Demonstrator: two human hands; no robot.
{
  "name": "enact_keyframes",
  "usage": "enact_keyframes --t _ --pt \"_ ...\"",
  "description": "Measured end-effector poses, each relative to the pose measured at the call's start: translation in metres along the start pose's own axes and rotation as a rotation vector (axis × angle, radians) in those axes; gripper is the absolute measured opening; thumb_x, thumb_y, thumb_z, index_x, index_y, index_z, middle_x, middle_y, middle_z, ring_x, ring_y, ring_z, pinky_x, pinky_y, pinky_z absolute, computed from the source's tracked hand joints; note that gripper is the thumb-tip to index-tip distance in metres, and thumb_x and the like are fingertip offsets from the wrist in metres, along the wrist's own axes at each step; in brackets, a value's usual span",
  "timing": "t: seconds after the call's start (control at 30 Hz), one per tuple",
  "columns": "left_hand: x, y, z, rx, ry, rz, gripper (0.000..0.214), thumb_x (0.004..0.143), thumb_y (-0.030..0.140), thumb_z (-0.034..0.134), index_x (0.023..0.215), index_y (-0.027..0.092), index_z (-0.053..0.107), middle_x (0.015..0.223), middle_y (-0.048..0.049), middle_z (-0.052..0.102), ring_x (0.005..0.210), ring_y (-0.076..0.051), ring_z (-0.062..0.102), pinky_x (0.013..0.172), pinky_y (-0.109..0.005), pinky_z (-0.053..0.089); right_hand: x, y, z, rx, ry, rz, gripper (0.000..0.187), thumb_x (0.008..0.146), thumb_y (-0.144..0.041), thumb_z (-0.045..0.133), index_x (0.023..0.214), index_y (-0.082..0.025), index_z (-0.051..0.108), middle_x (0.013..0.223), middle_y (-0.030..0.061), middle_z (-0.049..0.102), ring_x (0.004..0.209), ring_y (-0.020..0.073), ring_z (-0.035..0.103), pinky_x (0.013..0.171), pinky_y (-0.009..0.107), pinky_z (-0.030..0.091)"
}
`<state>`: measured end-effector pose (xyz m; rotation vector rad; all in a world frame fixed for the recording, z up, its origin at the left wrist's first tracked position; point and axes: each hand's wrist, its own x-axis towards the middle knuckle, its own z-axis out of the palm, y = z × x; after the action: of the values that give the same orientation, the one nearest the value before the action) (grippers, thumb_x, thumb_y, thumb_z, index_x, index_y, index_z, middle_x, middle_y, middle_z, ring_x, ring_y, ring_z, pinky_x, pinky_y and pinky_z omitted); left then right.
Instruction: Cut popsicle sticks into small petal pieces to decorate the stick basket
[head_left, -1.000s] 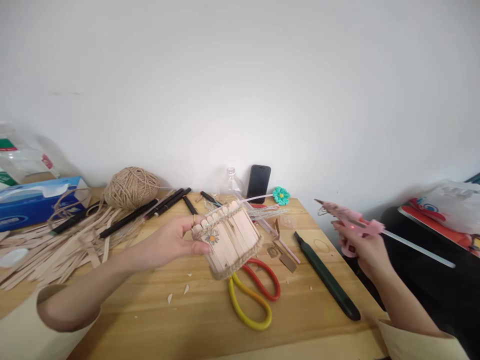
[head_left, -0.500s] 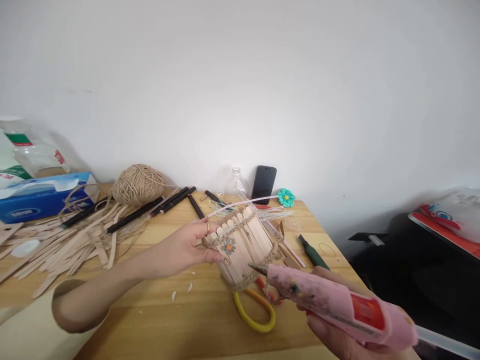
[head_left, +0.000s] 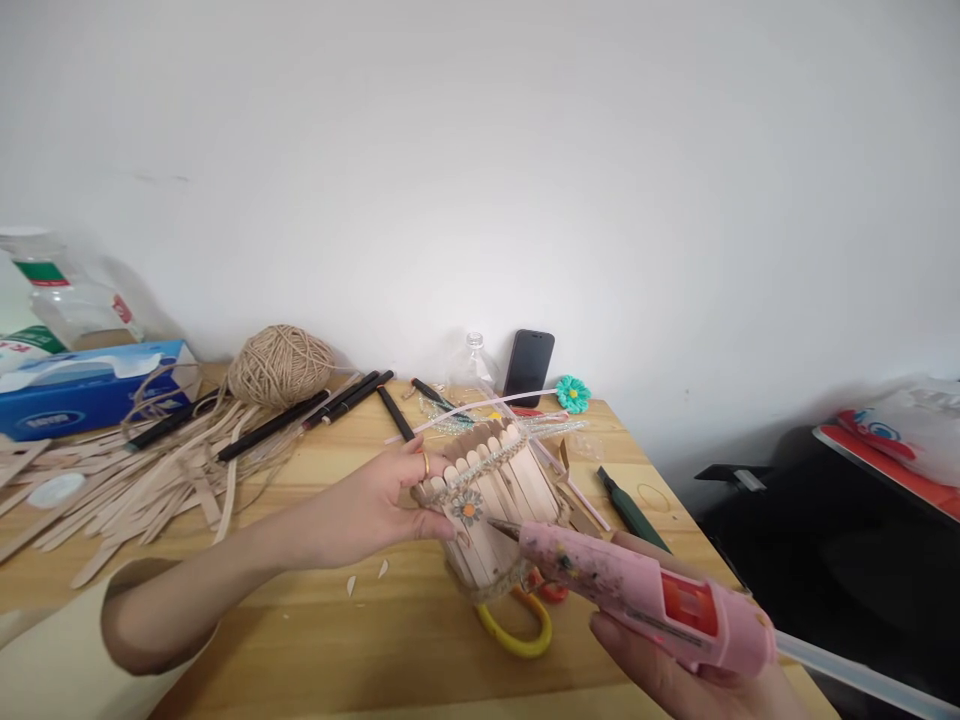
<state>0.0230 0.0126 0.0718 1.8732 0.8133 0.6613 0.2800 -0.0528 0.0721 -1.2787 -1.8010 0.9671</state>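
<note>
My left hand (head_left: 397,500) grips the rim of a tilted holder made of popsicle sticks (head_left: 517,487), with twine wound around its top and bottom. On the holder's side, near my thumb, sits a small grey flower with an orange centre (head_left: 468,508). In my right hand (head_left: 652,655) is a pink hot glue gun (head_left: 637,590), a clear glue stick (head_left: 862,680) poking out of its back. The gun's metal nozzle (head_left: 504,526) points left, close to the flower; whether it touches the wood I cannot tell. Scissors with a yellow handle (head_left: 517,645) lie partly hidden beneath the holder.
Loose popsicle sticks (head_left: 142,510), a ball of twine (head_left: 281,365), black markers (head_left: 274,425) and a blue tissue box (head_left: 90,395) fill the left. Behind the holder stand a phone (head_left: 529,367) and a teal flower (head_left: 573,394). A green-handled tool (head_left: 630,510) lies near the right edge.
The glue gun has moved left, bringing its nozzle nearer the grey flower. The holder has shifted slightly right and down in my left hand, which keeps its grip.
</note>
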Motion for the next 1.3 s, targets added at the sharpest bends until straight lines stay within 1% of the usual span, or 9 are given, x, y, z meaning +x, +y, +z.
enact_keyframes --t 0.13,0.3,0.47,0.6,0.73,0.87,0.97,1.1,1.3 --pt "0.000 0.001 0.000 0.028 -0.032 0.011 0.010 0.078 0.030 0.061 0.082 0.026 0.069 0.090 0.0030 0.070 0.094 -0.019 0.058 0.109 -0.037 0.015 -0.006 -0.008 -0.001 -0.086 0.067 -0.013 0.018 0.074 -0.034 0.066 0.090 -0.029 0.073 0.076 0.0042 0.073 0.065 0.0246 0.070 0.052 0.029 0.059" --pt "0.001 -0.003 0.001 -0.022 -0.063 0.010 0.014 0.078 0.031 0.061 0.087 0.021 0.065 0.094 -0.0002 0.068 0.094 -0.020 0.058 0.098 -0.035 0.034 -0.014 -0.014 0.002 -0.162 0.138 -0.021 0.027 0.073 -0.030 0.067 0.099 -0.031 0.072 0.106 0.0043 0.071 0.099 0.0292 0.065 0.078 0.032 0.058" --pt "0.000 -0.006 0.000 -0.008 -0.099 0.060 0.016 0.080 0.029 0.059 0.091 0.017 0.062 0.104 -0.0022 0.065 0.103 -0.020 0.053 0.095 -0.032 0.036 -0.017 -0.023 0.006 -0.163 0.174 0.012 0.027 0.076 -0.029 0.064 0.101 -0.025 0.071 0.103 0.0053 0.072 0.089 0.0280 0.069 0.071 0.030 0.060" --pt "0.000 -0.004 -0.001 0.007 -0.097 0.059 0.017 0.080 0.030 0.059 0.092 0.018 0.063 0.110 -0.0025 0.064 0.107 -0.021 0.051 0.097 -0.034 0.033 -0.014 -0.032 0.008 -0.147 0.138 0.008 0.025 0.074 -0.025 0.064 0.098 -0.027 0.072 0.102 0.0036 0.072 0.097 0.0282 0.066 0.073 0.027 0.059" --pt "0.001 -0.002 -0.001 -0.028 -0.113 0.023 0.016 0.080 0.030 0.058 0.088 0.016 0.061 0.098 -0.0025 0.066 0.095 -0.019 0.057 0.098 -0.035 0.034 -0.013 -0.033 0.012 -0.155 0.148 0.015 0.024 0.076 -0.024 0.059 0.096 -0.028 0.072 0.105 0.0021 0.071 0.103 0.0263 0.063 0.081 0.028 0.056" --pt "0.001 -0.001 -0.001 0.006 -0.111 0.019 0.015 0.080 0.030 0.059 0.086 0.016 0.061 0.093 -0.0023 0.067 0.095 -0.020 0.057 0.104 -0.039 0.025 -0.013 -0.029 0.012 -0.206 0.176 0.012 0.018 0.072 -0.027 0.062 0.086 -0.027 0.072 0.089 0.0029 0.074 0.080 0.0248 0.071 0.064 0.024 0.060" --pt "0.000 -0.003 -0.001 -0.001 -0.107 0.030 0.016 0.080 0.030 0.059 0.090 0.017 0.062 0.095 -0.0019 0.067 0.096 -0.020 0.056 0.102 -0.037 0.028 -0.012 -0.029 0.010 -0.256 0.189 -0.001 0.010 0.068 -0.026 0.064 0.075 -0.027 0.071 0.075 0.0013 0.074 0.064 0.0221 0.071 0.048 0.020 0.058" --pt "0.000 -0.005 -0.001 -0.080 -0.133 0.013 0.017 0.081 0.029 0.058 0.092 0.016 0.061 0.093 -0.0021 0.067 0.087 -0.018 0.059 0.090 -0.031 0.041 -0.012 -0.031 0.009 -0.336 0.200 -0.020 0.014 0.068 -0.028 0.063 0.080 -0.027 0.071 0.076 0.0015 0.074 0.071 0.0244 0.071 0.051 0.021 0.058" --pt "0.000 -0.006 -0.001 -0.097 -0.139 0.027 0.016 0.081 0.029 0.058 0.090 0.016 0.061 0.094 -0.0024 0.066 0.088 -0.017 0.059 0.084 -0.028 0.044 -0.020 -0.026 0.006 -0.399 0.222 0.030 0.023 0.069 -0.029 0.066 0.091 -0.029 0.071 0.084 0.0012 0.075 0.072 0.0250 0.071 0.054 0.024 0.060"
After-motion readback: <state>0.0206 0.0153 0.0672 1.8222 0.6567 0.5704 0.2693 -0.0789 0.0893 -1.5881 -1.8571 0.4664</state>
